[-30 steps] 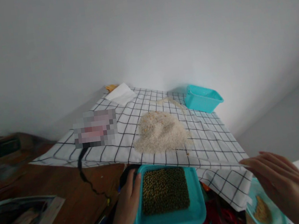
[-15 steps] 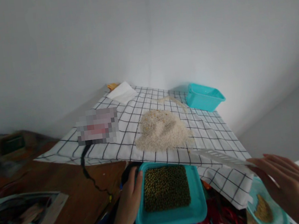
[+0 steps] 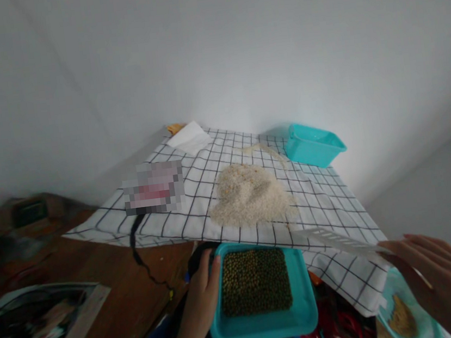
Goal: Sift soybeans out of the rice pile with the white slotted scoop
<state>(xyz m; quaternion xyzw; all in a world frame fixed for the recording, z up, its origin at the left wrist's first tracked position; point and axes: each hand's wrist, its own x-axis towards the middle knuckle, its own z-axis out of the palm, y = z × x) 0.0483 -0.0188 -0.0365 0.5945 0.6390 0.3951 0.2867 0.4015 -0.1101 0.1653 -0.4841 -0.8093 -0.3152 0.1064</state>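
Note:
My left hand (image 3: 202,292) grips the left rim of a turquoise plastic tray (image 3: 266,333), its fingers at the far left corner. Green beans (image 3: 256,283), which look like mung beans, fill most of the tray. At the right, my right hand (image 3: 443,268) is closed on the end of a white slotted spatula (image 3: 341,242), whose blade reaches left along the near edge of the checked cloth (image 3: 323,195). Beyond the tray, a heap of pale grains (image 3: 251,193) resembling rice, flecked with yellow bits, lies on the cloth apart from both hands.
An upright turquoise bin (image 3: 315,147) stands at the back right, against the wall. White paper (image 3: 189,139) lies at the back left, near a pixelated packet (image 3: 154,188). Below my right hand is a turquoise container (image 3: 411,321) with yellowish grains.
The view has turned slightly left, so everything sits a little further right in the picture. Both hands keep their holds, and the grain heap looks the same.

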